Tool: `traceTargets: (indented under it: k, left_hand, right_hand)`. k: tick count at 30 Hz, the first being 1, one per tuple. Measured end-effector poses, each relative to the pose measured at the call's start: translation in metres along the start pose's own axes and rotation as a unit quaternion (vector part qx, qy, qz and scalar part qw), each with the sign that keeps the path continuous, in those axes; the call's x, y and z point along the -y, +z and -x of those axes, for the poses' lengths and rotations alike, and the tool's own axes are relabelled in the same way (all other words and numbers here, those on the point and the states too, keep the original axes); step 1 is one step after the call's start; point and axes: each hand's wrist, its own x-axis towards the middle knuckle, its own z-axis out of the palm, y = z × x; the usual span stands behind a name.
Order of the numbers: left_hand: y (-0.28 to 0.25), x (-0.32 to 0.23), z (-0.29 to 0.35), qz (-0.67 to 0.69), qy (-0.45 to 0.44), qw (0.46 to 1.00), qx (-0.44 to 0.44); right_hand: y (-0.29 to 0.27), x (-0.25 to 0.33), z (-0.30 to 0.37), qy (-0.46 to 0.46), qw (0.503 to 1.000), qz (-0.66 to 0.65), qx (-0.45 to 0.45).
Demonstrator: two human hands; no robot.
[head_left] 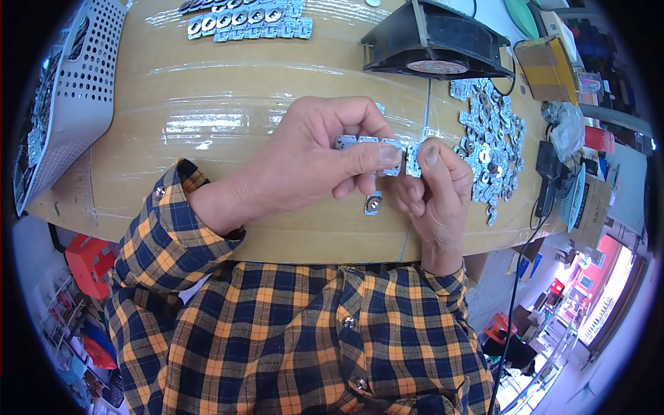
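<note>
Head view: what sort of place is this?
Probably a small assembly workshop: the table holds a pile of small parts and rows of similar ones, with a white perforated basket at left.

Held small parts (413,162) partly hidden by hands (311,146); white basket (83,104) cut off above.

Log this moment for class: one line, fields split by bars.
left hand: holds row of small metallic parts | right hand: pinches one part beside row | right side: loose parts pile

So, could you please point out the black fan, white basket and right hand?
Black fan (456,41), head view: dark body.
White basket (75,114), head view: outer wall.
Right hand (441,189), head view: lower thumb.
</note>
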Motion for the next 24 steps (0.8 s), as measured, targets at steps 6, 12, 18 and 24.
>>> traceTargets:
  k: [6,12,18,24]
  left_hand:
    - [0.002,0.002,0.002,-0.302,0.201,0.931,-0.041]
    - [0.003,0.012,-0.002,-0.377,0.325,0.863,-0.088]
    - [0.005,0.014,-0.001,-0.384,0.328,0.857,-0.100]
    - [0.005,0.012,0.001,-0.376,0.317,0.865,-0.100]
  right_hand:
    - [0.001,-0.002,0.000,-0.072,0.982,0.154,-0.084]
    - [0.002,-0.003,0.001,-0.087,0.970,0.212,-0.080]
    - [0.002,-0.003,0.000,-0.084,0.974,0.200,-0.066]
    - [0.004,-0.003,0.001,-0.081,0.974,0.196,-0.078]
